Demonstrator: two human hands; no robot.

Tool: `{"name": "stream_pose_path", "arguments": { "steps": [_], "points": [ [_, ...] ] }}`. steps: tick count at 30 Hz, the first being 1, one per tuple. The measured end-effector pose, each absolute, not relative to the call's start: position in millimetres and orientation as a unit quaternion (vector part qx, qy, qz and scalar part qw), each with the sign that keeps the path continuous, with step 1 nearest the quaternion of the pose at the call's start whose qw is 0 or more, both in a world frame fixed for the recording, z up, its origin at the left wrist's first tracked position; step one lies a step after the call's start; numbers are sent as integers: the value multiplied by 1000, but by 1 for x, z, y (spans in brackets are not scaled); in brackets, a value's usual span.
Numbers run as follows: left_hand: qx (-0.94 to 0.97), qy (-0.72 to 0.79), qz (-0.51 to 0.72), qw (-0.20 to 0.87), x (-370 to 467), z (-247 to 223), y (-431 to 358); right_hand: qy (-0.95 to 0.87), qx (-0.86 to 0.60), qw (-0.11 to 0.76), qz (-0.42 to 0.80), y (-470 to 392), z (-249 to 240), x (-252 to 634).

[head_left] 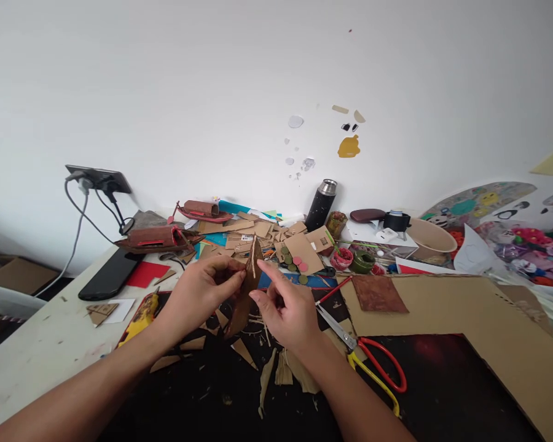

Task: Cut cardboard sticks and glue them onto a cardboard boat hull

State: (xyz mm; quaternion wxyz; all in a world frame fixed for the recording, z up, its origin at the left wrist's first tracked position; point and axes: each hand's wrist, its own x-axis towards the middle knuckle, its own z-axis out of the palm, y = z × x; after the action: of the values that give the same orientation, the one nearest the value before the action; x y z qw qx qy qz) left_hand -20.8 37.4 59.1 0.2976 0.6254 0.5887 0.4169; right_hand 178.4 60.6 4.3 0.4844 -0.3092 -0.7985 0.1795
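My left hand (206, 287) pinches a brown-painted cardboard piece (240, 310) between thumb and fingers, holding it up over the black work surface. A pale torn strip shows along the piece's upper edge. Close by on the right, my right hand (289, 312) has its index finger stretched toward that edge and its thumb apart. Whether the fingertip touches the cardboard I cannot tell. Scissors (350, 342) with red and yellow handles lie by my right wrist, and torn cardboard strips (283, 369) lie below. To the left rests a yellow utility knife (142, 316).
Two small cardboard boats (154, 237) stand at the back left near a black phone (111, 276). Cardboard scraps (239, 236), a black flask (321, 205) and paint jars (363, 261) fill the back. A large cardboard sheet (435, 301) bearing a brown square (378, 293) lies right.
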Motion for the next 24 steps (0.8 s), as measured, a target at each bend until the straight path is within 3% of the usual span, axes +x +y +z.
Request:
{"name": "stream_pose_path", "arguments": {
  "steps": [7,24],
  "points": [
    [621,602,407,295,-20,59,37,-805,-339,440,208,59,9,179],
    [629,606,384,299,-18,60,34,-793,-337,453,230,59,9,179]
  ]
}}
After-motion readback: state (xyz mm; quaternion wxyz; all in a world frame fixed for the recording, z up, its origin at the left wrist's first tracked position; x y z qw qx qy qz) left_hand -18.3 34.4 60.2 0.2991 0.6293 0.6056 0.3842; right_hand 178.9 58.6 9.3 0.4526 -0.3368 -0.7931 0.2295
